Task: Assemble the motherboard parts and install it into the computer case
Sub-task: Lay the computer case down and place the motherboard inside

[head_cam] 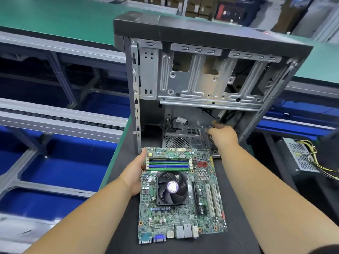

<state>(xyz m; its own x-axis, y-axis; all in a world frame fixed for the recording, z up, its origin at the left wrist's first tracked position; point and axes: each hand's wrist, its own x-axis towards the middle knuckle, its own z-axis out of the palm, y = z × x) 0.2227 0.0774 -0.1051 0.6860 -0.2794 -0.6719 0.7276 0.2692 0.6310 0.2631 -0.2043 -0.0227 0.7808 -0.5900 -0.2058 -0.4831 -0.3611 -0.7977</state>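
A green motherboard [176, 215] with a black CPU fan [171, 187] and blue and green memory slots [168, 165] hangs flat above the dark bench. My left hand [136, 173] grips its left edge. Behind it stands the open grey computer case [198, 76], its side facing me. My right hand [222, 135] reaches into the case's lower right part, where cables [212, 123] lie at its fingertips; the fingers are blurred and partly hidden.
A power supply [300, 156] with yellow and black wires sits at the right. Grey conveyor rails [60, 116] and blue bins [69, 167] run along the left. The dark bench mat [244, 217] lies under the board.
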